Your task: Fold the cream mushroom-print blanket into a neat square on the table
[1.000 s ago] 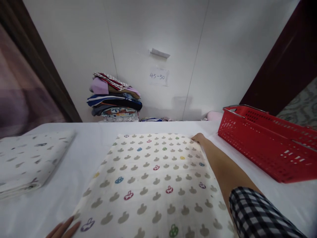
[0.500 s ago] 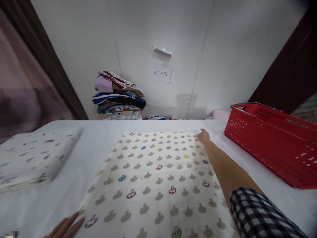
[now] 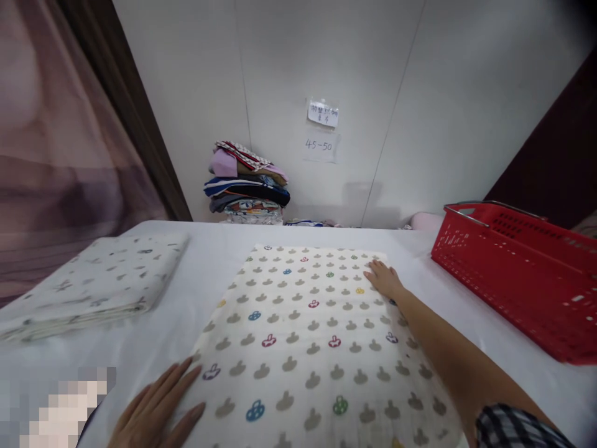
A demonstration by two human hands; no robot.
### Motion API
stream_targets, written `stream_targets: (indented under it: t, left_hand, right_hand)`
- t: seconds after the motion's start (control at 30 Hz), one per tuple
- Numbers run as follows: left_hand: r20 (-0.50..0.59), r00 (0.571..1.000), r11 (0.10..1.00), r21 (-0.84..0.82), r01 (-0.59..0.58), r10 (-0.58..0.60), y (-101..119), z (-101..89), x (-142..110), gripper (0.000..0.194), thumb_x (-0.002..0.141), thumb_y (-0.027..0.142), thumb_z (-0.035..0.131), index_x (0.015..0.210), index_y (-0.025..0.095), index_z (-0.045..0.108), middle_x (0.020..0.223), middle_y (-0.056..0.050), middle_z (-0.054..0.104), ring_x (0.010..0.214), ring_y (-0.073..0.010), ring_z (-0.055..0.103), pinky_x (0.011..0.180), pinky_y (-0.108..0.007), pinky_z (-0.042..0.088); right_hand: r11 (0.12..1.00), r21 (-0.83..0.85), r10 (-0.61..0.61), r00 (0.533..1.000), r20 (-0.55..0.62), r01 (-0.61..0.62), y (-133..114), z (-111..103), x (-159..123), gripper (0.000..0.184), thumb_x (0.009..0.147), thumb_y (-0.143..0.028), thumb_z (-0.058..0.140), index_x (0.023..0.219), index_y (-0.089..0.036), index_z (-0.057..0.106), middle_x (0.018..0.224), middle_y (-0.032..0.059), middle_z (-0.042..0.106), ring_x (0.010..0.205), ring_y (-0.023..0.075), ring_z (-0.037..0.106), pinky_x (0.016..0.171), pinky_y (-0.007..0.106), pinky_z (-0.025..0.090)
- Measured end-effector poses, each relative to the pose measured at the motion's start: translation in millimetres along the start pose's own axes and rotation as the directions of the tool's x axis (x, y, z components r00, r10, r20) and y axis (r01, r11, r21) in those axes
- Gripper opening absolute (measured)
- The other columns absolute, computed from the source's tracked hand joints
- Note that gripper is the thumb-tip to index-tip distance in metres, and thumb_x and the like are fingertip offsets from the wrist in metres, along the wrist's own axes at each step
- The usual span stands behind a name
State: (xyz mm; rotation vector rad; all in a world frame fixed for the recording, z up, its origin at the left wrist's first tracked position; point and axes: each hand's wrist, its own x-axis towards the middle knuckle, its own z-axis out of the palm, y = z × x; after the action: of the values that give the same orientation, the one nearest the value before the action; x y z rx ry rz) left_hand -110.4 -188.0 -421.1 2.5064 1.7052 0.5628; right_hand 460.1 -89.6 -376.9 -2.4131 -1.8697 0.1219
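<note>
A white cloth with grey and coloured mushroom prints (image 3: pixel 298 330) lies flat in front of me, its far edge toward the wall. My left hand (image 3: pixel 161 398) rests on its near left edge, fingers stretched out and apart. Near the far right corner, my right hand (image 3: pixel 385 278) lies flat on the cloth with its fingers extended. Neither hand grips anything. To the left sits a folded white cloth with small dark prints (image 3: pixel 107 274).
A red plastic basket (image 3: pixel 508 280) stands at the right on the white-covered table (image 3: pixel 209 249). Behind the table rises a stack of folded clothes (image 3: pixel 247 186). Paper signs (image 3: pixel 321 146) hang on the wall. A curtain (image 3: pixel 93 155) hangs at the left.
My right hand has moved from the far right corner slightly nearer and now lies flat. My left hand has slid forward, further into view. The view has shifted a little left.
</note>
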Motion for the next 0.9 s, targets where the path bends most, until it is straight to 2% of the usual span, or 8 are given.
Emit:
stream_targets:
  t: [0.1,0.2,0.33,0.43,0.63,0.77,0.9]
  left_hand:
    - [0.038,0.999,0.999,0.035,-0.016,0.015,-4.0,-0.1,2.4,0.056,0.080,0.048,0.045,0.135,0.040,0.036,0.141,0.006,0.040,0.131,-0.0237,0.035,0.107,-0.047,0.031]
    - [0.046,0.998,0.998,0.047,-0.035,0.033,-0.5,-2.5,5.2,0.056,0.081,0.048,0.043,0.136,0.036,0.037,0.142,0.004,0.039,0.132,-0.0231,0.033,0.108,-0.046,0.030]
    - [0.032,0.999,0.999,0.040,-0.018,0.017,8.5,-8.3,9.2,0.055,0.081,0.048,0.040,0.134,0.031,0.042,0.142,0.001,0.039,0.132,-0.0237,0.033,0.107,-0.046,0.028]
    - [0.072,0.997,0.999,0.035,-0.016,0.014,11.9,-11.9,12.3,0.055,0.081,0.048,0.038,0.132,0.029,0.045,0.142,0.000,0.039,0.132,-0.0238,0.033,0.106,-0.045,0.029]
    - [0.083,0.997,0.999,0.041,-0.008,0.005,15.3,-13.7,16.3,0.058,0.081,0.050,0.035,0.132,0.025,0.046,0.141,-0.002,0.040,0.133,-0.0232,0.031,0.107,-0.044,0.027]
    - [0.052,0.999,0.999,0.045,-0.007,0.004,19.5,-17.9,20.1,0.058,0.080,0.051,0.034,0.128,0.023,0.050,0.138,-0.004,0.045,0.130,-0.0244,0.036,0.105,-0.043,0.031]
    - [0.098,0.995,0.999,0.020,0.033,-0.035,23.9,-29.4,20.8,0.060,0.077,0.055,0.039,0.124,0.020,0.055,0.134,-0.007,0.049,0.123,-0.0251,0.046,0.102,-0.038,0.038]
  right_hand:
    - [1.000,-0.027,-0.004,1.000,-0.017,0.004,-9.4,-0.4,-14.7,0.052,0.091,-0.045,0.030,0.135,-0.016,0.038,0.146,0.0122,0.029,0.135,0.0254,0.022,0.106,0.047,0.019]
    - [0.999,-0.030,-0.037,0.999,-0.029,0.036,-14.2,2.2,-45.2,0.053,0.091,-0.045,0.030,0.135,-0.017,0.038,0.146,0.0124,0.029,0.135,0.0249,0.022,0.106,0.045,0.020]
    - [1.000,0.001,-0.024,0.999,-0.027,0.024,-1.9,7.4,-107.3,0.053,0.091,-0.045,0.029,0.135,-0.018,0.040,0.146,0.0105,0.030,0.136,0.0245,0.022,0.107,0.046,0.020]
    - [0.996,0.090,0.008,1.000,-0.027,-0.006,16.0,9.8,-160.7,0.056,0.089,-0.048,0.030,0.136,-0.019,0.040,0.147,0.0094,0.029,0.136,0.0251,0.021,0.106,0.047,0.024]
    - [0.972,0.236,0.047,0.993,-0.109,-0.020,36.4,15.0,-253.0,0.057,0.087,-0.049,0.035,0.134,-0.018,0.044,0.145,0.0099,0.032,0.132,0.0247,0.031,0.108,0.041,0.028]
    - [0.968,0.238,0.111,0.983,-0.146,-0.074,31.4,15.2,-286.5,0.053,0.086,-0.048,0.037,0.132,-0.024,0.046,0.140,0.0069,0.042,0.128,0.0253,0.038,0.106,0.043,0.031]
    - [0.960,0.252,0.173,0.967,-0.186,-0.123,26.3,11.5,-298.5,0.055,0.085,-0.048,0.038,0.134,-0.022,0.043,0.131,0.0083,0.050,0.122,0.0270,0.044,0.102,0.043,0.034]
